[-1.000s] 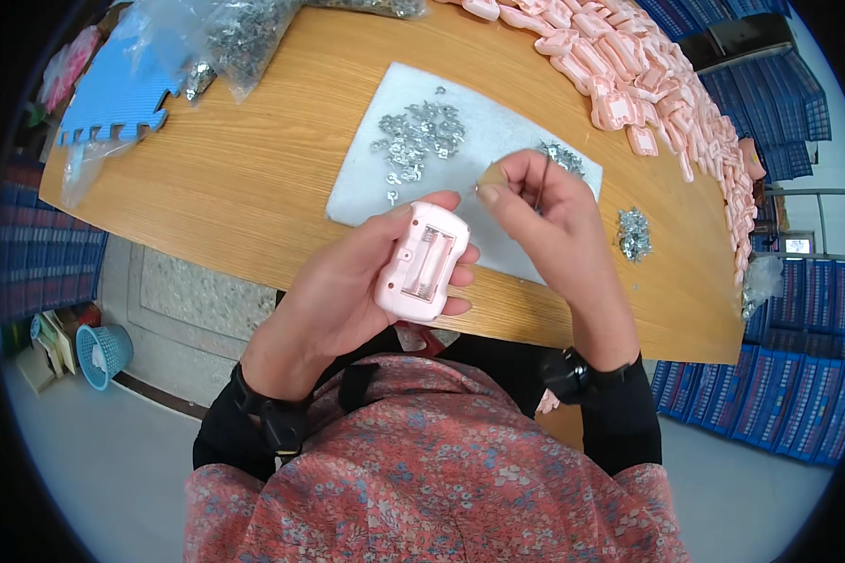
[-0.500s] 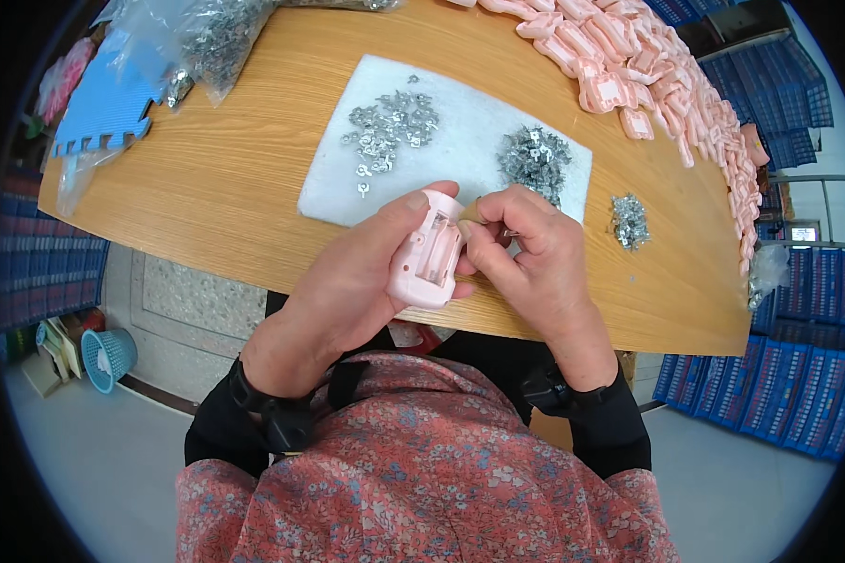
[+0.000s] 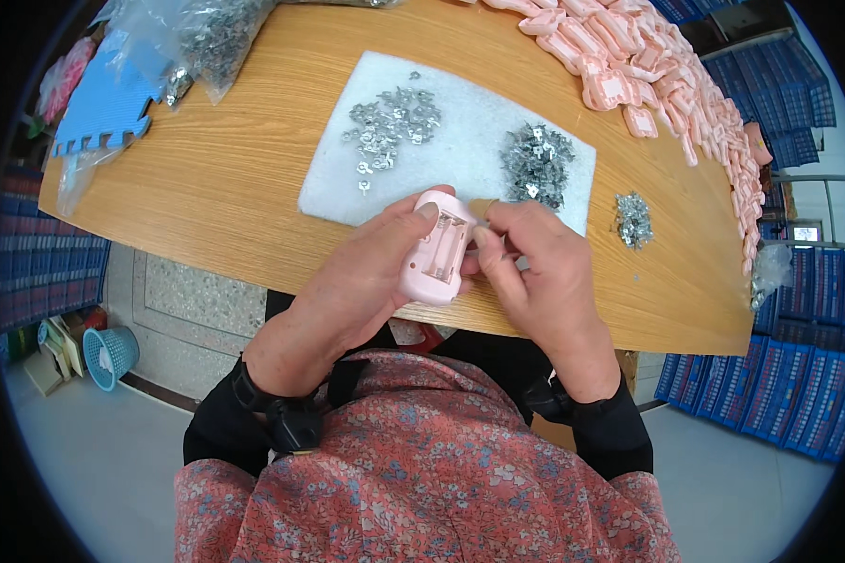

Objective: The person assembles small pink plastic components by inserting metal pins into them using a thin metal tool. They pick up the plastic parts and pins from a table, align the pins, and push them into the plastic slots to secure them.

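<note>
A pale pink plastic battery housing (image 3: 435, 287) rests in my left hand (image 3: 347, 277), its long open compartment facing up and metal contacts at the compartment's far end. My left thumb presses on its left side while the fingers wrap beneath. At the housing's upper right edge, my right hand (image 3: 549, 267) has thumb and forefinger pinched together; whatever lies between them is hidden. A tan cover sits on a right fingertip. Just beyond my hands lies a white foam sheet (image 3: 469, 117) bearing a spread of small metal contact pieces (image 3: 385, 131) and a denser pile of metal pieces (image 3: 537, 164).
Another small metal heap (image 3: 633, 220) lies on the wooden table (image 3: 225, 178), right of the foam. Many pink housings (image 3: 620, 56) are piled at the far right. Plastic bags of metal parts (image 3: 221, 42) and a blue foam mat (image 3: 113, 94) occupy the far left.
The housing has shifted slightly right and turned a little in my left hand. My right thumb and forefinger have moved slightly up and right along its edge.
</note>
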Demonstrator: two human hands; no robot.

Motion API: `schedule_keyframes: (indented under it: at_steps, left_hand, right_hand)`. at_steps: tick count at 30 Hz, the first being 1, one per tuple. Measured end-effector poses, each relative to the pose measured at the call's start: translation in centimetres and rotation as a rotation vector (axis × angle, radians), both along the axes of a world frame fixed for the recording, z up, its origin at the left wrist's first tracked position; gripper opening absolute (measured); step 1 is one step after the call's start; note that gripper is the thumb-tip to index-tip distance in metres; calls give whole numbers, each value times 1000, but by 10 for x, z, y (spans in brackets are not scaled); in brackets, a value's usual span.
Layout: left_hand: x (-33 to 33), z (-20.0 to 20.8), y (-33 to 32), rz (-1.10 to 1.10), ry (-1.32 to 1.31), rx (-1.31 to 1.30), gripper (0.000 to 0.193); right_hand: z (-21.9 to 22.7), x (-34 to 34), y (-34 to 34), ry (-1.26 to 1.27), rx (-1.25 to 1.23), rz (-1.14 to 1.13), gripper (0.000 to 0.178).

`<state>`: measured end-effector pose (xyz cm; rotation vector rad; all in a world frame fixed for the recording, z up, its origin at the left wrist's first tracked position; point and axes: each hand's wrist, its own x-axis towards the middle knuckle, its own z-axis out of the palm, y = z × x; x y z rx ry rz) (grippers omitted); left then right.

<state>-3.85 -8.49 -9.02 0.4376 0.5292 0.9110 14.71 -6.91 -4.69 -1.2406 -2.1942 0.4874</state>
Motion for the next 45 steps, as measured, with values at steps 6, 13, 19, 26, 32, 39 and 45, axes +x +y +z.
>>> schedule_keyframes:
  at_steps: [6,13,19,26,32,39,45]
  left_hand:
    - [3,5,-2,34,97,-14,51]
    - [3,-1,-2,14,99,3,51]
    - [4,1,-1,21,126,12,50]
    - [4,-1,-2,29,141,10,49]
    - [4,-1,-2,23,148,24,48]
    - [6,0,-3,54,141,-3,49]
    - [7,3,-3,45,228,-7,43]
  right_hand:
    - [-2,0,6,6,-151,-50,19]
    - [-3,2,4,177,-375,-162,20]
    - [0,0,5,201,-485,-147,19]
    - [-5,3,3,302,-532,-132,21]
    - [-4,3,1,269,-576,-152,15]
    - [4,0,-1,125,-344,-140,17]
    - [-2,1,-2,-71,-71,-27,15]
